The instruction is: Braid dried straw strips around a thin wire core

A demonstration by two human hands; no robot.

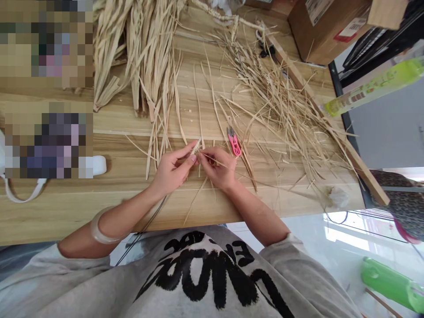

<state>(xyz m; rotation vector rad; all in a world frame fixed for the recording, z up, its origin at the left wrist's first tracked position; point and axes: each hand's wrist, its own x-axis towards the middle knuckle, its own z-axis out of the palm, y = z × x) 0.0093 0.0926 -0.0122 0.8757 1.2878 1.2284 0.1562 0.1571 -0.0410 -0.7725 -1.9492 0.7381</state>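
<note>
My left hand [175, 170] is closed, thumb and forefinger pinching a small pale piece wrapped with straw [196, 147]. A thin metallic tip shows at its upper end. Against it, my right hand [217, 167] pinches a narrow straw strand [215, 160] that trails off to the right. Thin dark wires [145, 227] run from below my left hand over the table's front edge; whether they join the wrapped piece is hidden. Pink thread snips [234, 142] lie just beyond my right hand, blades pointing away.
Bundles of dried straw leaves [142, 48] lie at the back left of the wooden table [126, 190]. Loose thin strands [274, 97] spread across the right, beside a long wooden bar [361, 170]. A cardboard box [326, 31] and a yellow-green bottle [374, 86] are at the right.
</note>
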